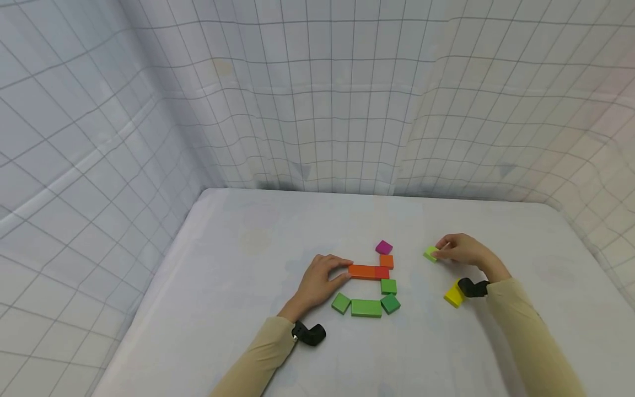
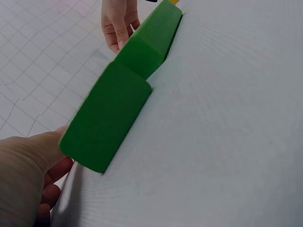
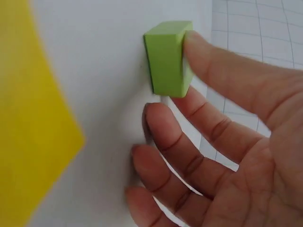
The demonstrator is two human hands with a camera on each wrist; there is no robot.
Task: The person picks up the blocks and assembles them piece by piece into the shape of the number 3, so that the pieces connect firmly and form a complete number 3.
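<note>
Pinching one lime block [image 1: 429,253] between thumb and fingers, the right hand [image 1: 463,249] works at the table's right; one yellow block [image 1: 453,296], partly hidden by the wrist camera [image 1: 473,288], lies nearer. The left hand [image 1: 316,283] grips the left end of one long orange block [image 1: 361,272], with one red block [image 1: 382,273] against its right end. Farther lie one small orange block [image 1: 386,261] and one magenta block [image 1: 383,247]; nearer, three small green blocks [image 1: 389,286] and one long green block [image 1: 366,308].
</note>
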